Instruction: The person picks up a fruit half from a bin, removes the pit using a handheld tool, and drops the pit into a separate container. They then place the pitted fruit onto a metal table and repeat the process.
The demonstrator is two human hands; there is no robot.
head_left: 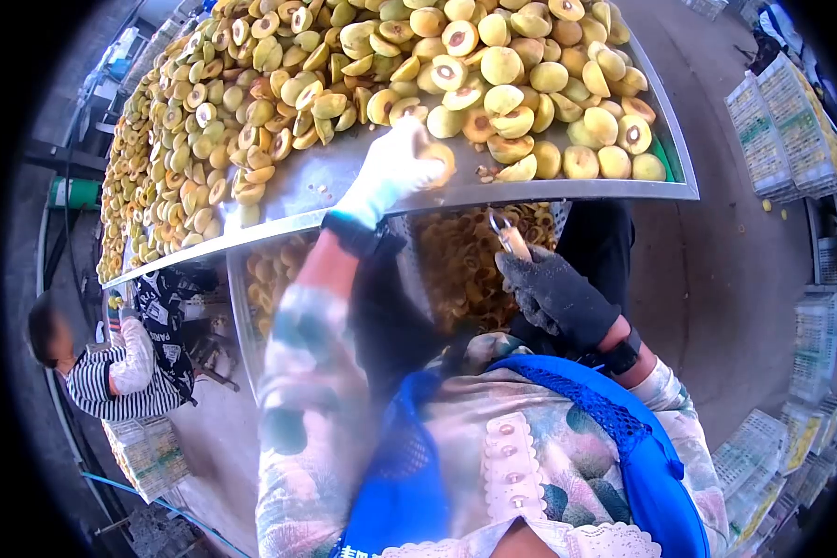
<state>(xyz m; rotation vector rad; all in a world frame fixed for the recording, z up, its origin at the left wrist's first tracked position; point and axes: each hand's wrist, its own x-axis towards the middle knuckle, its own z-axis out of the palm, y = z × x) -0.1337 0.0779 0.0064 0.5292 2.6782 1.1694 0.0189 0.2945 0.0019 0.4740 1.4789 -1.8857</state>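
Halved yellow peaches (499,65), several with the pit still in, are heaped on a metal-topped table (293,191). My left hand (395,167), in a white glove and blurred by motion, is over the table's near edge, its fingers closed on a peach half (440,165). My right hand (558,293), in a dark glove, is below that edge, wrapped round the light handle of a pitting knife (510,234). The knife's curved metal tip points up toward the table. More peach halves (474,256) lie in a container under the edge, between my legs.
Another person (126,367) in a striped top sits at the left along the same table. Stacked plastic crates (781,126) stand at the right, with more crates (814,349) lower down. A crate stack (144,456) is behind that person. Small scraps lie on the tabletop.
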